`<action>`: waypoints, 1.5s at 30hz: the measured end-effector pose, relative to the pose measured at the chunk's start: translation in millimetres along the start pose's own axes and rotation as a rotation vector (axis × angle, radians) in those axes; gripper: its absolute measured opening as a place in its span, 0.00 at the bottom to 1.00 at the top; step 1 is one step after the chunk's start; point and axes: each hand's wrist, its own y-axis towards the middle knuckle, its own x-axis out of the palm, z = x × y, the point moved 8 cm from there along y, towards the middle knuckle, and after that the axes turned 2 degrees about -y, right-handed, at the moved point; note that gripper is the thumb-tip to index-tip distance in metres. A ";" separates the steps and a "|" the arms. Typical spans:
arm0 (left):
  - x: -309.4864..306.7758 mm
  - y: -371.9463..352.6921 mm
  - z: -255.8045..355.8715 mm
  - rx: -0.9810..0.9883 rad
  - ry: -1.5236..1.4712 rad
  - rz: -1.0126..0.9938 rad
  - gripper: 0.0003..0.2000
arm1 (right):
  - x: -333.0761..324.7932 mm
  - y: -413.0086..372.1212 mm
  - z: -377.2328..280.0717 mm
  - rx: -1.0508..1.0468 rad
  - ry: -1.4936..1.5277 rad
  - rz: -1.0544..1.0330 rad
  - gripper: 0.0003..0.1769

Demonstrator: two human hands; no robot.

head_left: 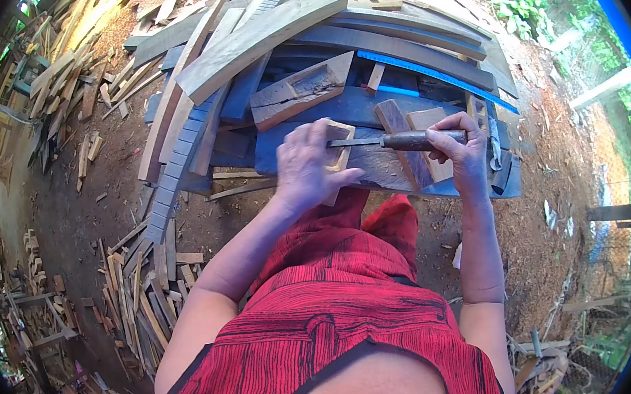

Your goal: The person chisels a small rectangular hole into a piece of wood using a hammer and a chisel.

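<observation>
In my right hand [461, 149] is a chisel [405, 141], its dark handle wrapped by the fingers and its metal blade pointing left. The blade's tip lies over a small wooden block [341, 131] with a recess in its face. My left hand [306, 161] grips this block from its left side, the thumb stretched across its near end. Under the chisel, two short wood pieces lie on the workbench: a dark brown one [397, 124] and a paler one [425, 119]. Behind my left hand rests a larger block [298, 92] with a rough, cracked hollow.
A thick curved plank [262, 41] lies across stacked boards at the back. A bright blue strip [441, 78] runs along the bench's far right. Wood offcuts [143, 297] are heaped on the ground at left. Sawdust and shavings [536, 198] cover the ground at right.
</observation>
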 end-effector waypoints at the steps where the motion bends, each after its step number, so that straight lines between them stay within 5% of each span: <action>1: -4.2 8.5 19.2 0.098 -0.075 0.046 0.46 | -0.8 0.2 0.4 0.003 -0.018 0.013 0.11; 2: 1.8 17.7 38.0 0.124 -0.192 -0.085 0.44 | -1.0 0.5 0.4 0.005 -0.037 0.024 0.12; 7: 51.6 49.5 81.5 0.319 -0.380 -0.013 0.32 | -1.5 -0.4 3.4 -0.015 -0.054 -0.014 0.17; 11: 74.4 59.0 72.8 0.301 -0.460 -0.033 0.23 | -7.5 -8.9 18.2 -0.010 0.317 -0.045 0.26; 13: 61.5 57.6 74.3 0.369 -0.484 0.043 0.17 | -33.3 -10.3 60.0 0.064 0.386 0.159 0.27; 15: 60.0 55.1 73.9 0.377 -0.507 0.029 0.17 | -36.7 -15.0 85.0 0.175 0.129 0.180 0.25; 17: 58.8 53.1 74.2 0.392 -0.527 0.010 0.17 | 0.2 -23.8 87.7 0.143 -0.864 -0.139 0.23; 20: 56.6 53.5 75.5 0.413 -0.540 0.004 0.17 | 12.9 -28.5 91.4 -0.033 -1.166 0.008 0.25; 23: 60.2 51.2 74.8 0.405 -0.551 -0.051 0.17 | 14.8 -23.5 112.8 0.080 -1.231 0.008 0.26; 28: 60.6 51.1 73.9 0.391 -0.520 -0.100 0.18 | -18.1 -22.3 113.0 0.155 -0.990 0.128 0.19; 30: 59.8 51.1 75.0 0.405 -0.533 -0.094 0.19 | -56.0 -30.8 109.4 0.158 0.030 0.285 0.13; 34: 60.0 51.7 76.6 0.392 -0.536 -0.108 0.17 | -113.8 -82.2 -13.7 -0.177 0.328 0.704 0.19; 38: 60.9 51.3 78.1 0.405 -0.553 -0.125 0.19 | -114.9 -114.6 -64.9 -0.532 0.444 0.791 0.24; 40: 58.9 52.1 78.4 0.401 -0.548 -0.110 0.19 | -75.7 -105.1 -40.5 -0.433 0.222 0.458 0.25; 41: 58.4 51.6 78.2 0.398 -0.543 -0.105 0.19 | -75.0 -109.9 -34.4 -0.435 0.226 0.452 0.25; 43: 56.0 50.4 77.3 0.394 -0.542 -0.089 0.19 | -46.4 -109.3 26.0 0.300 0.038 0.180 0.25; 45: 55.5 51.6 77.4 0.389 -0.525 -0.094 0.19 | -75.2 -118.9 5.5 0.119 0.134 0.362 0.26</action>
